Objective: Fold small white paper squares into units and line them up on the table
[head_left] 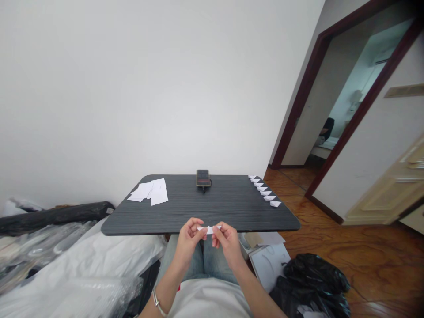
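Note:
My left hand (189,236) and my right hand (227,242) hold a small folded strip of white paper (209,229) between their fingertips, just in front of the near edge of a dark grey wood-grain table (212,216). The paper is pinched at both ends, with its middle showing between my hands. Loose white paper sheets (150,192) lie at the table's left. A slanting row of several small folded white paper pieces (264,190) runs along the right edge. Neither hand touches these.
A small black device (203,178) with a cable stands at the table's far edge. Plastic-wrapped bundles (56,251) and a black roll (53,218) lie at the left. A black bag (313,282) and papers (268,260) lie at the lower right, on a wooden floor (331,238).

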